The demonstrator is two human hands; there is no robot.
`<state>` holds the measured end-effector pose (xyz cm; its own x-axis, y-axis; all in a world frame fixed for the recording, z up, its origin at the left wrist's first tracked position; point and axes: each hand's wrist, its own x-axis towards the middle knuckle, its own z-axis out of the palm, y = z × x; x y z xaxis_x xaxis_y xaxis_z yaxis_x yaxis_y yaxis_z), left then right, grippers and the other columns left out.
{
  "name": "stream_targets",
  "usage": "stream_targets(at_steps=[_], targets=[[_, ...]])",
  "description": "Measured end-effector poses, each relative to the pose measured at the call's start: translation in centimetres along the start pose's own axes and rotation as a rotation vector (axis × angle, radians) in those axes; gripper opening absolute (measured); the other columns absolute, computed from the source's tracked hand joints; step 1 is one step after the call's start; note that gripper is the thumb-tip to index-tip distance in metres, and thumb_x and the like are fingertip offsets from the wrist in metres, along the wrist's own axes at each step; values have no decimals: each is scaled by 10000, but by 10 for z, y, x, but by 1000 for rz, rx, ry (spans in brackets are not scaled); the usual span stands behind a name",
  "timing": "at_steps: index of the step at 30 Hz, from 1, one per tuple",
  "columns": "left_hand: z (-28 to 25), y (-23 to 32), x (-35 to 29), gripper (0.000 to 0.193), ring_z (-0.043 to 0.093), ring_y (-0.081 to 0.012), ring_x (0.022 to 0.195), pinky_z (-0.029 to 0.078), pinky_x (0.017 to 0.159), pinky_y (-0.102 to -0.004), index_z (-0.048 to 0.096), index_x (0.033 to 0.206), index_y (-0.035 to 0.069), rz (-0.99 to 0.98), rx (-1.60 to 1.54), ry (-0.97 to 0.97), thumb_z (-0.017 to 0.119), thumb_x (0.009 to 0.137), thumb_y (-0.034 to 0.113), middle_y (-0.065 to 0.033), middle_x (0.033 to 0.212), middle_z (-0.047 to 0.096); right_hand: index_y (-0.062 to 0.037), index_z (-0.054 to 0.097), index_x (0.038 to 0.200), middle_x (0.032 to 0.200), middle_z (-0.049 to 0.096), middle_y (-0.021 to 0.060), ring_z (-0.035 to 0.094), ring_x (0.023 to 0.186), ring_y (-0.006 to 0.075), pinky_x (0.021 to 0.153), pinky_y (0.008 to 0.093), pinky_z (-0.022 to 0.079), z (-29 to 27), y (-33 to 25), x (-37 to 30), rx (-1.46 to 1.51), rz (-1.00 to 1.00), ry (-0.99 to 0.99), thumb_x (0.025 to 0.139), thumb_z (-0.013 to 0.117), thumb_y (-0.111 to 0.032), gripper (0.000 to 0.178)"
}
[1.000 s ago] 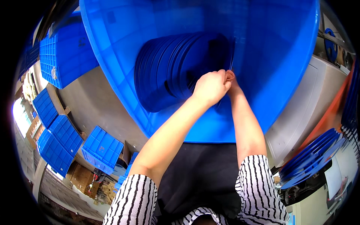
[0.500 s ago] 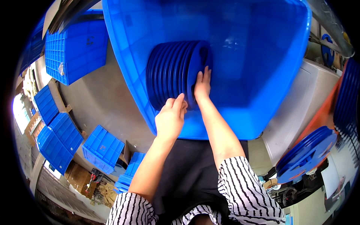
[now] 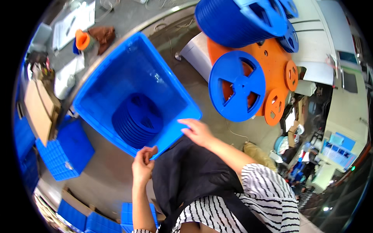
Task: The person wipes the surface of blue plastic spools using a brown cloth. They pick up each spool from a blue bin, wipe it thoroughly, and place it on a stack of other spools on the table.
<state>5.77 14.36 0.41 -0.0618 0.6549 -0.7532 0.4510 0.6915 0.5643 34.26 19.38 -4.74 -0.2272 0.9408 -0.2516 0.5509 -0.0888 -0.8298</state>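
Both hands have drawn back from the blue reels since half a second ago, and the view has swung so that the blue bin (image 3: 149,70) now sits left of centre with its whole opening showing. Inside it, the row of blue reels (image 3: 134,120) leans together near the side closest to the person, the end reel's face with its cut-out windows turned toward the bin's bare floor. At the near rim, the left hand (image 3: 143,166) is beside the bin with bent fingers; whether its grip is closed on the rim cannot be told. The right hand (image 3: 197,133) has an open grip, fingers extended over the rim's right corner; contact there is unclear.

To the right, an orange stand (image 3: 270,66) carries a large stack of blue reels (image 3: 229,23); one large blue reel (image 3: 241,81) and small orange reels (image 3: 275,106) are at its near side. Upper left, a grey worktop (image 3: 128,19) holds papers (image 3: 74,24), a brown cloth (image 3: 103,37) and an orange cone-like item (image 3: 82,39). A blue crate (image 3: 64,155) stands at lower left. The person wears a black apron (image 3: 190,171) over striped sleeves (image 3: 266,180).
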Motion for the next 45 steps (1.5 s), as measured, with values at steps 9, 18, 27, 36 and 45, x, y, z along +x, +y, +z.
stream_targets(at_steps=[9,18,27,36,45], targets=[[-2,143,-118,376,622,-343,977,487,845,-385,579,1144,55,338,331,-82,638,773,78,-164,1040,641,37,368,1328,1361,408,256,389,1284,424,1065,463,352,-78,10,14,-423,244,548,650,855,-350,920],[14,119,-184,356,616,-139,589,467,476,-276,591,1168,65,220,318,264,632,814,66,-90,884,660,-42,423,1299,1307,510,164,513,1205,330,942,413,476,-123,65,38,-442,822,122,679,827,-294,781],[58,174,-218,640,626,-220,1054,494,879,-317,464,1352,56,91,-39,393,727,768,56,-115,1170,642,-52,268,1434,1249,579,248,563,1160,385,943,441,470,-193,2,5,-183,706,3,671,821,-395,1004],[61,209,-187,366,628,-166,907,494,775,-286,501,1278,-7,169,-658,180,526,920,65,-99,1122,622,-41,587,1006,766,583,43,550,621,131,604,274,466,-340,-86,-99,755,375,163,851,646,-112,180],[52,218,-183,386,607,-175,999,465,834,-284,505,1286,-12,178,-624,173,532,922,113,-108,1132,612,-22,527,1046,782,582,57,608,657,149,646,278,493,-323,-107,-152,831,262,244,832,659,-52,253]])
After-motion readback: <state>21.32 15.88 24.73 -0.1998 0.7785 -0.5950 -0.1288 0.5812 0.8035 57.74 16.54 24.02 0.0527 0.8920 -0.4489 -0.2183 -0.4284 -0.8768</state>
